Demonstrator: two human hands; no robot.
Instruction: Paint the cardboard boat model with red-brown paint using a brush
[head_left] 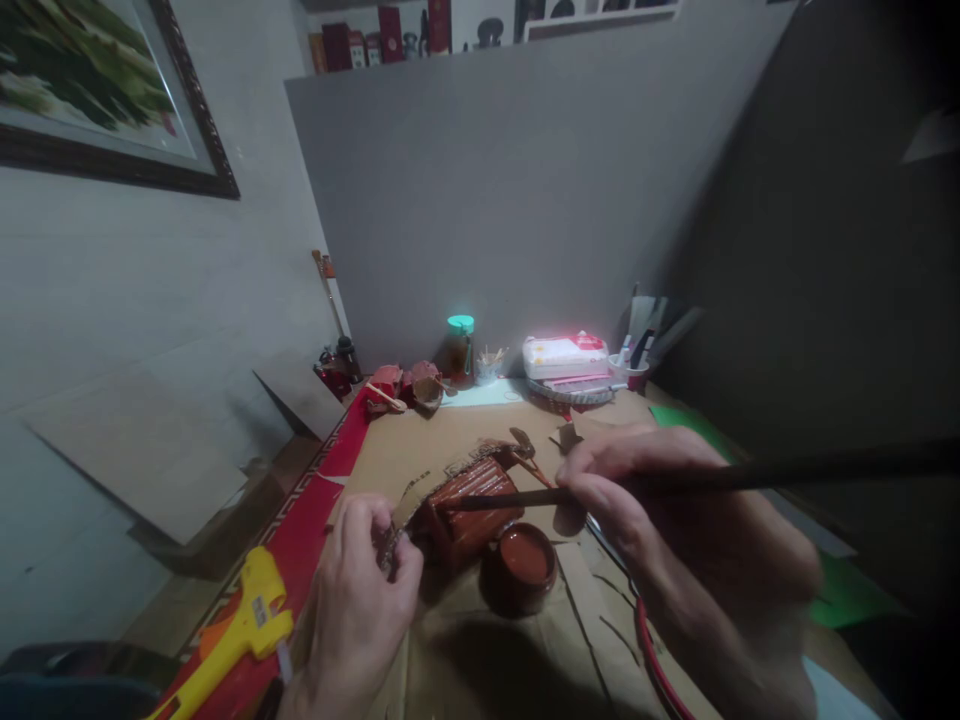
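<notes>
A small model with a ridged, glossy reddish-brown surface (476,500) stands on the cardboard. My left hand (369,590) pinches the dark corrugated edge at the model's left side. Between the thumb and fingers of my right hand (675,520) is a long dark brush (529,499), whose tip touches the left part of the ridged surface. Just in front of the model, a round dark jar (517,600) holds reddish-brown paint.
At the left lies a yellow glue gun (259,620). Along the back are red pots (386,385), a bottle with a turquoise lid (460,350), toothpicks, a wipes packet (566,356) and a cup of tools (630,372). A red cable curves near my right wrist.
</notes>
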